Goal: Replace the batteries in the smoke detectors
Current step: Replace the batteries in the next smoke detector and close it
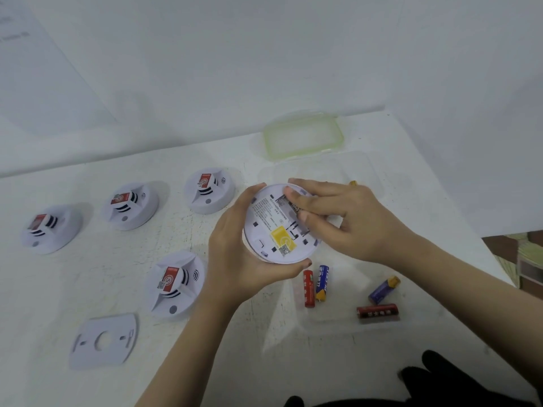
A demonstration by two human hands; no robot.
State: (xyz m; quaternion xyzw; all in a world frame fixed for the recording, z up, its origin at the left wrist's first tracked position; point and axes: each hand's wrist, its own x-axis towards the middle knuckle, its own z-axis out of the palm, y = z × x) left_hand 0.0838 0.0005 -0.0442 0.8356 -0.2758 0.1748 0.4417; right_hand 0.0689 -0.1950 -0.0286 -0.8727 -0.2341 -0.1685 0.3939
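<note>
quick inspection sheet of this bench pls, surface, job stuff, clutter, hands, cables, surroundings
surface: white table, scuffed and speckled
job's things: held detector back side up; four detectors face up on the left; four loose batteries near the front; mounting plate lying flat
clutter: clear box; green-rimmed lid behind it
grippers: left hand cradles the held detector; right hand fingers at its battery slot
cables: nothing seen
surroundings: white wall; dark cloth at the bottom edge
</note>
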